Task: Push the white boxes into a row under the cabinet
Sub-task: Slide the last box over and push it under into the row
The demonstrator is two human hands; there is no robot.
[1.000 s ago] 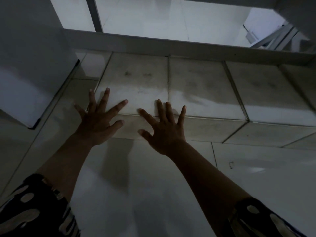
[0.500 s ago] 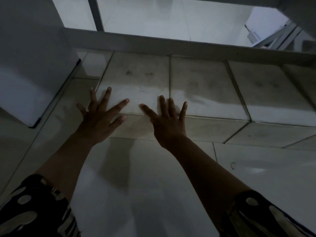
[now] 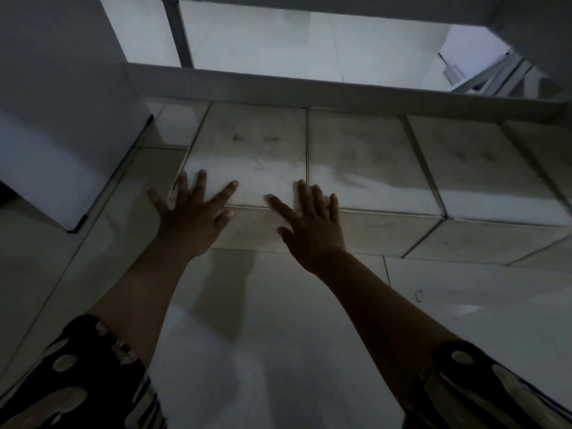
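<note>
Pressing leftmost white box (image 3: 247,156): left hand (image 3: 188,221), right hand (image 3: 312,233), fingers splayed wide, flat.

Dim tiled room: glossy floor (image 3: 278,351), white cabinet (image 3: 62,103).

No words, numbers, labels or signs can be read anywhere. Only faint dark smudges are seen on top of the white boxes (image 3: 250,156), and no letters are made by them.

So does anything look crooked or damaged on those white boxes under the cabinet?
Nothing broken or spilled. The boxes sit flush in a row; their tops carry dark smudges. Both hands, left and right, press flat on the leftmost box.
</note>
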